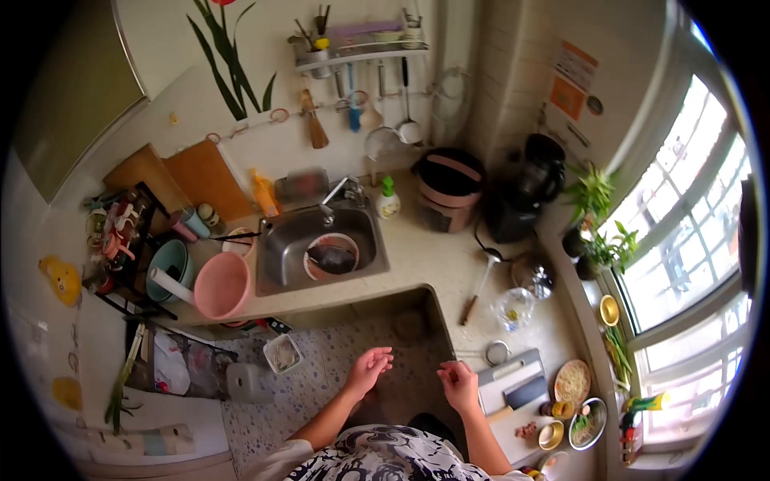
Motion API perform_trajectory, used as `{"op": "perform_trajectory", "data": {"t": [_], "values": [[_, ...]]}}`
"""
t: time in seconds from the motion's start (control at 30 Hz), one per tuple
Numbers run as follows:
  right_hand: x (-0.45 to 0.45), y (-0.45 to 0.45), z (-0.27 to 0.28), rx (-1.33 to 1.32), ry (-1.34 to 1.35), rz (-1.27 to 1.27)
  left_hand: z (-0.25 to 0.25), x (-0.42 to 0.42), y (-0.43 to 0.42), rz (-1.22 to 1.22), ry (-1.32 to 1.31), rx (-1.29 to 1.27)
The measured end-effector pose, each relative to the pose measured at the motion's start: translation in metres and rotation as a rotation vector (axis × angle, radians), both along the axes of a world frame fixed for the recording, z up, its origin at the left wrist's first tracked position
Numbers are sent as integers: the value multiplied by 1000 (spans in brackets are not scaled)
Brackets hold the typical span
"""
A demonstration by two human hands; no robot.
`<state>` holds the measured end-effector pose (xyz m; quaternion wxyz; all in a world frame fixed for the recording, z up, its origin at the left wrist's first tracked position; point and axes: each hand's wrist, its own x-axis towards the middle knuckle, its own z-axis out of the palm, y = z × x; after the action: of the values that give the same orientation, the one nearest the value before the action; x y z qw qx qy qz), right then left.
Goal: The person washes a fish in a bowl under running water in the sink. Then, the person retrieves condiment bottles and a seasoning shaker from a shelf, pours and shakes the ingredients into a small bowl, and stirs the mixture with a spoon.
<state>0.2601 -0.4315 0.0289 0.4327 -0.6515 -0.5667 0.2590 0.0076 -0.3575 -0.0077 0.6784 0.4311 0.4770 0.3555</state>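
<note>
My left hand (pixel 369 373) hovers in front of my body over the floor, its fingers apart and nothing in it. To its right, my right hand (pixel 459 386) is held up with the fingers curled in, and I see nothing in them. That hand is nearest the counter's inner edge, beside a light cutting board (pixel 513 366). A cleaver (pixel 525 391) with a dark blade and wooden handle lies on the board. Just past the board is a metal ring-shaped thing (pixel 497 352). Small reddish chopped pieces (pixel 526 431) lie near the cleaver.
The sink (pixel 377 260) holds a basin (pixel 309 258) with something dark in it. A pink bowl (pixel 222 285) stands left of it. A ladle (pixel 480 284), a plate of pale food (pixel 573 380), a metal bowl (pixel 588 423) and a pink-lidded cooker (pixel 451 188) line the counter.
</note>
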Motion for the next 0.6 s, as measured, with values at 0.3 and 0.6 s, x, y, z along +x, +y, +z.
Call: {"op": "perform_trajectory", "data": {"t": [0.3, 0.6], "values": [[-79, 162, 23, 86, -73, 75, 14, -114, 93, 38, 49, -3], [-85, 272, 28, 118, -73, 110, 22, -142, 172, 150, -36, 26]]}}
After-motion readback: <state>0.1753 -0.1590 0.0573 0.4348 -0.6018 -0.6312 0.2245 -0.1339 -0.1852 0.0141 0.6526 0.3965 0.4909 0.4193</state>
